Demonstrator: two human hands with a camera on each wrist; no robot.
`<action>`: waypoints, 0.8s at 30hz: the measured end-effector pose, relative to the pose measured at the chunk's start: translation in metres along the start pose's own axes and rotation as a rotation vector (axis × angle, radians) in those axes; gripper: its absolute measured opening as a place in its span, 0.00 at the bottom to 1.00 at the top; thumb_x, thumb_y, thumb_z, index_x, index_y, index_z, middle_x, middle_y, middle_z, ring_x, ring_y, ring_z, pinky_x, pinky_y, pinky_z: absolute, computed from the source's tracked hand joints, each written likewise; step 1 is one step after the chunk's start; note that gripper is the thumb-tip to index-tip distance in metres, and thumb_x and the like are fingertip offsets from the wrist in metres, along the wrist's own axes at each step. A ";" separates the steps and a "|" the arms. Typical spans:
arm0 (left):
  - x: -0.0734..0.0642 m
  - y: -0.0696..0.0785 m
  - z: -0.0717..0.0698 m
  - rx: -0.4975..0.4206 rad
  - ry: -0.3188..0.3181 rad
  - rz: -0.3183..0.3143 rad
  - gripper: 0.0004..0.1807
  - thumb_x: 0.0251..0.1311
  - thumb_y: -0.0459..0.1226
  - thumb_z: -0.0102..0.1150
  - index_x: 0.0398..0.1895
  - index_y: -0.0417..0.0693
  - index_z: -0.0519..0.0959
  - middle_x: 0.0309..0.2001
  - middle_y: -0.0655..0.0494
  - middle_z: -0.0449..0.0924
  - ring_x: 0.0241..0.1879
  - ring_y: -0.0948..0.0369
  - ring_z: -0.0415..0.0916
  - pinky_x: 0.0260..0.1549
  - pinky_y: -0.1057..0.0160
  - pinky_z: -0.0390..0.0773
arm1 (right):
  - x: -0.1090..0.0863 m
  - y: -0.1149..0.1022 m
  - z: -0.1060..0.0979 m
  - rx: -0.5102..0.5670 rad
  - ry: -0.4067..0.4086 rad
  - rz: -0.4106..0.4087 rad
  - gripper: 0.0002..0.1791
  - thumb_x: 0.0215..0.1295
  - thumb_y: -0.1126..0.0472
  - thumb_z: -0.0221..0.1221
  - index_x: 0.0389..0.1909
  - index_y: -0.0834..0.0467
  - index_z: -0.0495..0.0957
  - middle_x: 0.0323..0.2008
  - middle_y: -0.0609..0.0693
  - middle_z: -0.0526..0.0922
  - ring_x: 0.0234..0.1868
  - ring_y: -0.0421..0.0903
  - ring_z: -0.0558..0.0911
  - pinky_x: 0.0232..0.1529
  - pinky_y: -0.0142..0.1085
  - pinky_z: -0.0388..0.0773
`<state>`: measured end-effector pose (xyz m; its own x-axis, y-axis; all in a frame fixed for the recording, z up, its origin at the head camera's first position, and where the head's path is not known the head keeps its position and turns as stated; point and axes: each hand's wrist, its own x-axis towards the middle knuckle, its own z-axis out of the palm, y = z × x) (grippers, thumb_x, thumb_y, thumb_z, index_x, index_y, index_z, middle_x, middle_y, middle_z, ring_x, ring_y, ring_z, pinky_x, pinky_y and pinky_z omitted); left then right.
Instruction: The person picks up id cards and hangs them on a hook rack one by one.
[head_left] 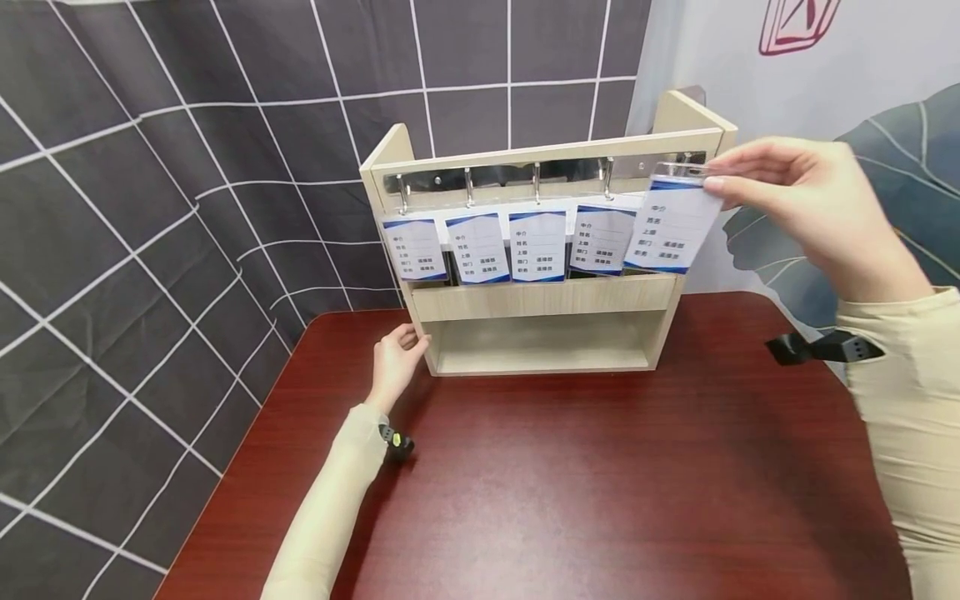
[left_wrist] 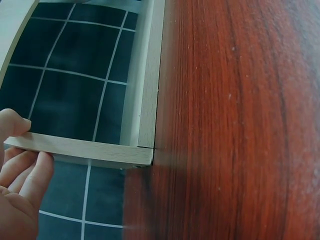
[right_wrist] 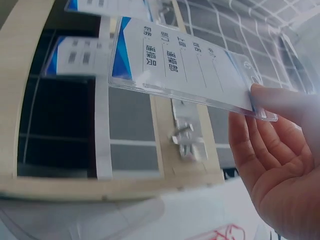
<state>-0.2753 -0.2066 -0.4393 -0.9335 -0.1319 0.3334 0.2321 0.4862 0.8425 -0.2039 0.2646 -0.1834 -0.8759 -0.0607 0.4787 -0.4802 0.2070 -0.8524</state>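
Observation:
My right hand (head_left: 817, 204) pinches a clear-sleeved name badge (head_left: 671, 225) by its top corner, between thumb and fingers. The badge tilts in front of the right end of a pale wooden rack (head_left: 543, 302). In the right wrist view, a bare metal hook (right_wrist: 184, 134) shows apart from the held badge (right_wrist: 190, 65). Several similar badges (head_left: 537, 247) hang from the rack's other hooks. Low on the rack, my left hand (head_left: 393, 362) grips its left side panel (left_wrist: 85, 146), thumb on one face and fingers on the other.
The rack stands on a reddish-brown table (head_left: 570, 483), with an open compartment along its bottom. Behind it hangs a dark grid-patterned cloth (head_left: 285, 158). A pale printed backdrop (head_left: 885, 75) covers the right side.

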 end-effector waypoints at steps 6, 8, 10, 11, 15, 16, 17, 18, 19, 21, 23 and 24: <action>0.001 -0.001 -0.001 -0.012 -0.005 0.001 0.19 0.62 0.35 0.67 0.52 0.31 0.82 0.48 0.37 0.85 0.51 0.47 0.84 0.52 0.52 0.83 | -0.007 0.002 -0.022 -0.105 0.081 -0.009 0.15 0.61 0.71 0.68 0.49 0.65 0.85 0.35 0.42 0.90 0.34 0.37 0.85 0.37 0.21 0.76; 0.001 -0.001 -0.001 -0.008 0.000 -0.004 0.20 0.62 0.35 0.67 0.53 0.31 0.81 0.48 0.37 0.85 0.51 0.47 0.84 0.52 0.52 0.83 | -0.007 0.004 -0.026 -0.129 0.088 -0.001 0.14 0.61 0.70 0.68 0.49 0.63 0.85 0.34 0.41 0.89 0.33 0.37 0.85 0.37 0.21 0.75; -0.001 -0.001 -0.002 -0.003 0.006 -0.006 0.20 0.62 0.35 0.67 0.53 0.31 0.81 0.48 0.38 0.85 0.51 0.47 0.84 0.52 0.51 0.82 | -0.007 0.007 -0.027 -0.142 0.082 0.013 0.13 0.61 0.69 0.68 0.48 0.61 0.86 0.33 0.40 0.89 0.32 0.36 0.84 0.36 0.20 0.75; -0.001 -0.001 -0.002 -0.001 0.006 -0.008 0.20 0.62 0.35 0.67 0.53 0.31 0.81 0.47 0.38 0.85 0.51 0.48 0.84 0.52 0.52 0.82 | -0.007 0.009 -0.027 -0.151 0.076 0.022 0.13 0.61 0.69 0.68 0.47 0.60 0.86 0.33 0.39 0.89 0.32 0.35 0.83 0.36 0.20 0.75; -0.004 0.001 -0.001 -0.010 0.004 -0.013 0.19 0.62 0.35 0.67 0.53 0.31 0.81 0.47 0.38 0.85 0.51 0.48 0.84 0.52 0.52 0.82 | -0.005 0.017 -0.026 -0.174 0.038 0.052 0.12 0.62 0.67 0.68 0.47 0.58 0.86 0.32 0.38 0.89 0.32 0.34 0.83 0.35 0.21 0.73; -0.004 0.001 -0.001 -0.013 0.003 -0.015 0.19 0.62 0.34 0.66 0.53 0.31 0.81 0.47 0.38 0.85 0.51 0.48 0.84 0.52 0.52 0.82 | -0.004 0.019 -0.026 -0.174 0.027 0.053 0.12 0.63 0.67 0.68 0.47 0.58 0.86 0.32 0.38 0.89 0.32 0.35 0.83 0.35 0.21 0.73; -0.004 0.001 0.000 -0.016 0.005 -0.020 0.18 0.62 0.34 0.67 0.53 0.31 0.81 0.47 0.38 0.85 0.51 0.48 0.84 0.52 0.52 0.82 | -0.003 0.021 -0.026 -0.171 0.016 0.052 0.12 0.63 0.67 0.68 0.48 0.58 0.86 0.33 0.38 0.89 0.32 0.35 0.83 0.35 0.21 0.74; -0.005 0.001 0.000 -0.017 0.006 -0.021 0.18 0.62 0.34 0.67 0.52 0.31 0.81 0.47 0.38 0.85 0.51 0.48 0.84 0.52 0.52 0.82 | -0.002 0.023 -0.026 -0.163 0.005 0.053 0.12 0.63 0.67 0.68 0.48 0.59 0.86 0.33 0.38 0.89 0.31 0.35 0.83 0.35 0.21 0.74; -0.004 0.000 0.001 -0.019 0.007 -0.022 0.18 0.62 0.33 0.67 0.52 0.31 0.81 0.47 0.38 0.85 0.51 0.47 0.84 0.52 0.52 0.82 | -0.001 0.025 -0.025 -0.164 -0.001 0.053 0.12 0.63 0.66 0.68 0.48 0.59 0.86 0.33 0.39 0.89 0.31 0.35 0.83 0.35 0.21 0.74; -0.004 0.000 0.001 -0.024 0.011 -0.023 0.18 0.62 0.33 0.67 0.52 0.31 0.81 0.47 0.38 0.86 0.51 0.47 0.84 0.52 0.52 0.82 | 0.001 0.029 -0.025 -0.175 -0.011 0.060 0.12 0.64 0.65 0.68 0.48 0.59 0.86 0.33 0.38 0.89 0.32 0.35 0.83 0.35 0.22 0.74; -0.004 0.002 0.002 -0.023 0.011 -0.018 0.18 0.61 0.32 0.67 0.52 0.31 0.82 0.47 0.37 0.86 0.51 0.47 0.84 0.52 0.52 0.82 | 0.003 0.033 -0.024 -0.181 -0.015 0.070 0.11 0.64 0.64 0.68 0.47 0.58 0.86 0.32 0.38 0.89 0.32 0.35 0.83 0.35 0.22 0.73; -0.004 0.002 0.002 -0.026 0.010 -0.014 0.18 0.61 0.32 0.67 0.52 0.30 0.81 0.47 0.37 0.85 0.51 0.47 0.84 0.52 0.52 0.82 | 0.003 0.035 -0.024 -0.190 -0.016 0.077 0.12 0.64 0.64 0.68 0.47 0.58 0.86 0.32 0.38 0.88 0.33 0.35 0.83 0.35 0.23 0.73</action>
<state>-0.2715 -0.2033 -0.4397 -0.9342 -0.1472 0.3251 0.2260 0.4611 0.8581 -0.2223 0.2950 -0.2062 -0.9109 -0.0531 0.4093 -0.3960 0.3918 -0.8305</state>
